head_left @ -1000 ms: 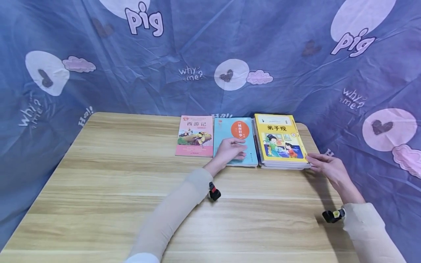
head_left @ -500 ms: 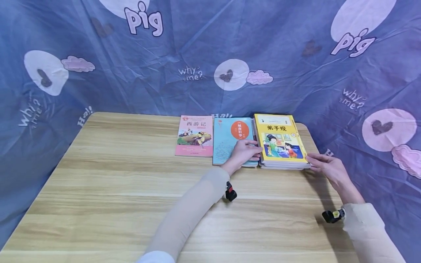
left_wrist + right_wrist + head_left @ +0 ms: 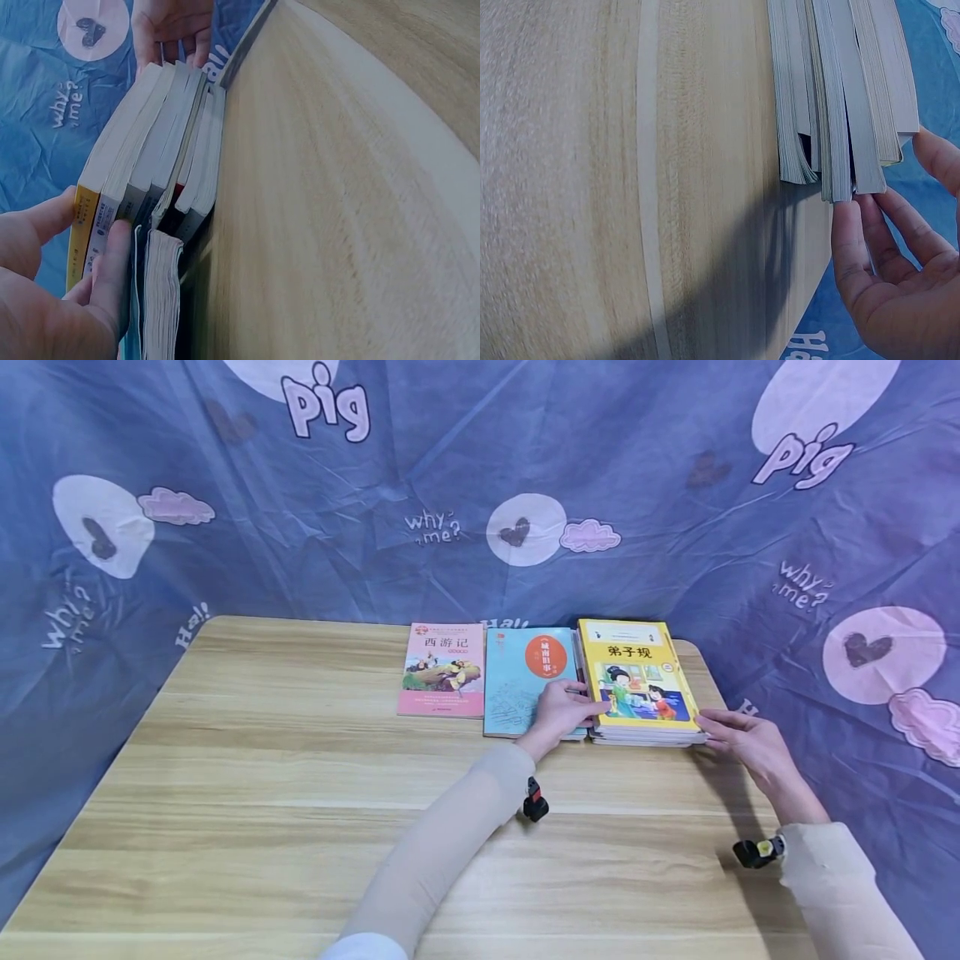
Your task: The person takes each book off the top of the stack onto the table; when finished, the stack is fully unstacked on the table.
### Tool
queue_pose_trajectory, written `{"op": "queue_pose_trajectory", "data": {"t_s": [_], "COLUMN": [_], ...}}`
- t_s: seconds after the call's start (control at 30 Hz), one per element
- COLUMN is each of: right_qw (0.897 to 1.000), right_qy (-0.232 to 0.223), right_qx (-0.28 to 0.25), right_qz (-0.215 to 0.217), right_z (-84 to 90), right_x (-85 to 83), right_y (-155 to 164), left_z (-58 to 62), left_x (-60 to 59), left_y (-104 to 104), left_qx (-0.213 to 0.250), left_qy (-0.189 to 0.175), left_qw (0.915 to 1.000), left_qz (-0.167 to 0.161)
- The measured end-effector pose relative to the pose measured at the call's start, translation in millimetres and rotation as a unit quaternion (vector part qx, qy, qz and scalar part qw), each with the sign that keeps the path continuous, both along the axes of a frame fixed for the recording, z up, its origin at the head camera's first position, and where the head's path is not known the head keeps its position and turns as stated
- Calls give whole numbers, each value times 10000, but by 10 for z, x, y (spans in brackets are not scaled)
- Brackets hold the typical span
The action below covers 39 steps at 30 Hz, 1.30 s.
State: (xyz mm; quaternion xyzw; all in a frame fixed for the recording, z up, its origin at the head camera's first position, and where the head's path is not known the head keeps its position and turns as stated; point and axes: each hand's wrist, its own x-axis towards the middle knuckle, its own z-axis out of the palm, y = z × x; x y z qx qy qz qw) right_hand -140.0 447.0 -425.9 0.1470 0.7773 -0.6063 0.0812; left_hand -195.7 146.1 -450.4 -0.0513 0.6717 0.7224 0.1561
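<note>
A stack of books stands at the table's back right, topped by a yellow book [image 3: 640, 647] with two cartoon figures. Its page edges [image 3: 169, 124] show unevenly layered in the left wrist view. My left hand [image 3: 558, 710] touches the spine side near the front corner; its thumb reaches onto the yellow cover, and its fingers [image 3: 112, 270] rest against the spines below. Opposite it, my right hand [image 3: 900, 292] touches the stack's right front corner, thumb near the top book and outstretched fingers against the lower books. A blue book [image 3: 517, 672] lies partly beneath my left hand.
Left of the blue book lies a pink book [image 3: 442, 670]. The wooden table [image 3: 262, 818] ends close behind the books, where a blue printed cloth [image 3: 337, 552] hangs. More cloth hangs at the right side.
My left hand has moved right, from over the blue book to the spine side of the stack, and its thumb now reaches the yellow cover. My right hand and the books look unmoved.
</note>
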Motion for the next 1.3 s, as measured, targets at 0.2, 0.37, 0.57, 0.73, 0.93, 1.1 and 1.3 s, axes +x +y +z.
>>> {"op": "queue_pose_trajectory", "data": {"t_s": [0.2,0.37,0.57,0.73,0.93,1.1,1.3], "right_qw": [10000,9999,9997,9978,9970,9959,9952], "right_qy": [28,91,194,59,-2,18,-4], "right_qx": [-69,12,135,666,778,910,977], "right_qz": [24,65,-26,-5,-9,-7,19], "right_z": [-8,-24,-35,-35,-43,-30,-24], "right_x": [5,7,7,0,-7,-11,-10], "right_y": [1,-11,-18,-9,-12,-23,-14], "left_z": [-8,-31,-91,-135,-189,-221,-211], "left_x": [-20,-49,-92,-99,-106,-105,-71], "left_y": [-23,-86,-183,-269,-434,-583,-723], "left_qx": [139,169,294,398,646,991,1124], "left_qy": [-127,-235,-307,-270,-305,-384,-315], "left_qw": [9998,9992,9975,9964,9932,9889,9879], "left_qz": [-103,-262,-561,-691,-918,-1041,-1023]}}
